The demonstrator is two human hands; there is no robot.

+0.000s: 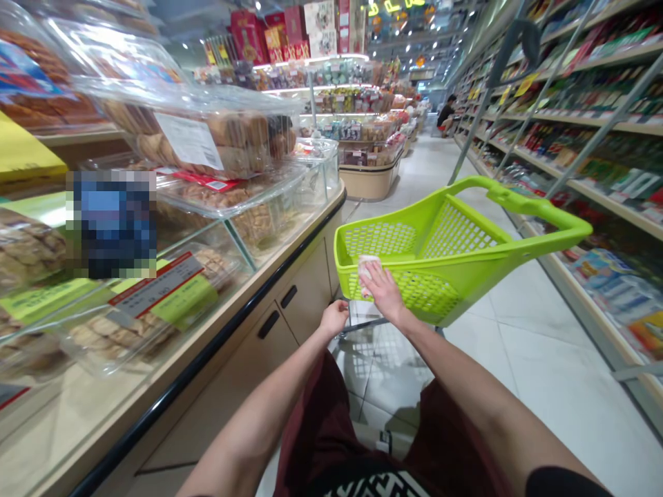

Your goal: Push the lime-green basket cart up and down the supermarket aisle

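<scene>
A lime-green plastic shopping basket (pixel 456 269) with a long handle (pixel 539 210) is tipped up in the aisle in front of me. My right hand (pixel 382 291) presses a white cloth (pixel 365 268) against the basket's near mesh wall, fingers curled over it. My left hand (pixel 334 319) is closed just below the basket's lower left corner, around something hidden, perhaps the metal frame under the basket.
A bakery counter (pixel 243 310) with glass cases of packaged bread and cabinet doors runs along the left. Product shelves (pixel 595 138) line the right. The tiled aisle (pixel 523 345) stretches ahead; a person (pixel 445 114) crouches far down it by round display stands.
</scene>
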